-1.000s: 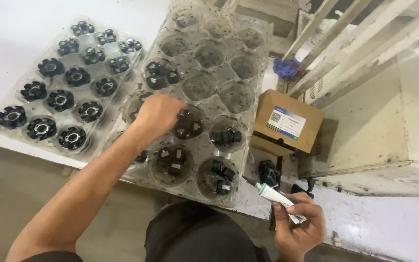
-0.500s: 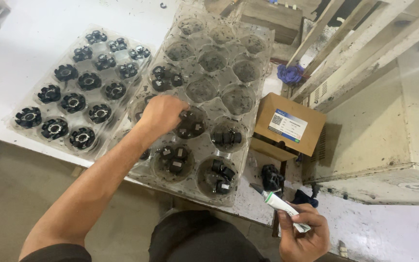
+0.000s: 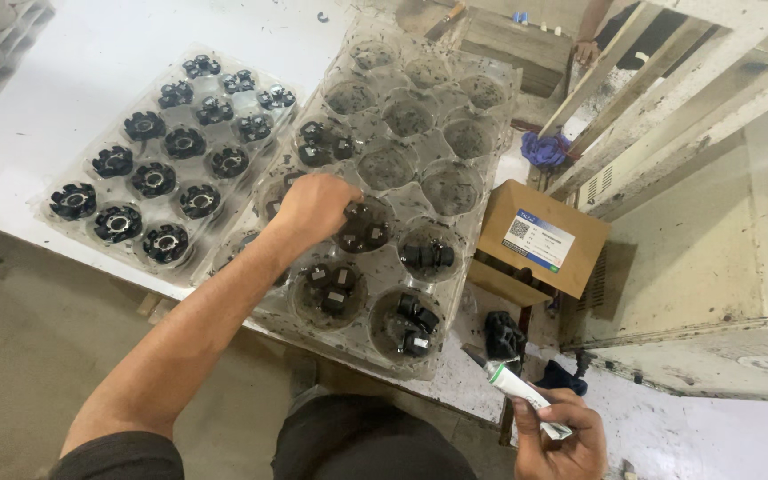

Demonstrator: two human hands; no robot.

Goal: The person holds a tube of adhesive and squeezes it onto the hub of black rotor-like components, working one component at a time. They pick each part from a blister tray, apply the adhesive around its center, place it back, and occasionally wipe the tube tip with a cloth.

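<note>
Below me runs the white worktable (image 3: 64, 80), its bare top spreading out to the far left. Two clear plastic trays lie on it side by side. The bigger one, the cup tray (image 3: 420, 169), has deep round wells, most of them dusty and holding nothing that I can make out; a few near wells hold small black parts (image 3: 411, 320) in loose clusters. Beside it on the left sits the flatter tray (image 3: 166, 156), filled with rows of black ring-shaped pieces (image 3: 117, 222). To the right of the cup tray a brown cardboard box (image 3: 544, 236) with a white and blue label stands at the table's edge, and a blue rag (image 3: 546, 148) lies beyond it. A black part (image 3: 504, 336) rests just in front of the box.

My left hand (image 3: 313, 209) reaches into the cup tray with its back up and the fingers curled down over a well of black parts; whether they grip anything I cannot tell, since the fingertips are hidden. My right hand (image 3: 562, 436) is low by my lap, closed around a small white tube (image 3: 522, 391) that points up and to the left, toward the black part by the box.
</note>
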